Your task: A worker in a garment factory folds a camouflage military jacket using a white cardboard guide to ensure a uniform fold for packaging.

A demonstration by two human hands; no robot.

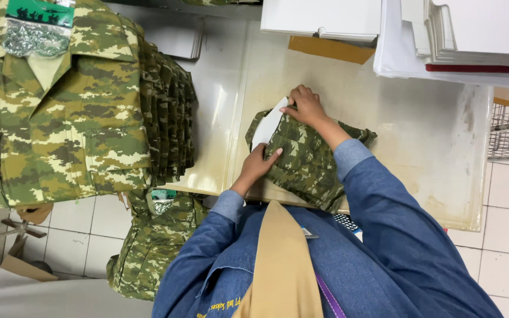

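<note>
On the pale tabletop (419, 147) lies a folded camouflage shirt (304, 162), near the person's body and slightly left of the tabletop's middle. A white card insert (268, 123) shows at its far left edge, partly tucked under the cloth. The left hand (256, 165) is clamped on the shirt's near left edge, fingers curled over the fabric beside the card. The right hand (306, 106) presses on the far edge, its fingertips closed together at the card's top corner. Both arms wear blue denim sleeves (378, 194). To the left sits a stack of folded camouflage shirts (78, 106), the top one carrying a small plastic bag (33, 26). White flat boxes (472, 32) are piled at the far right.
</note>
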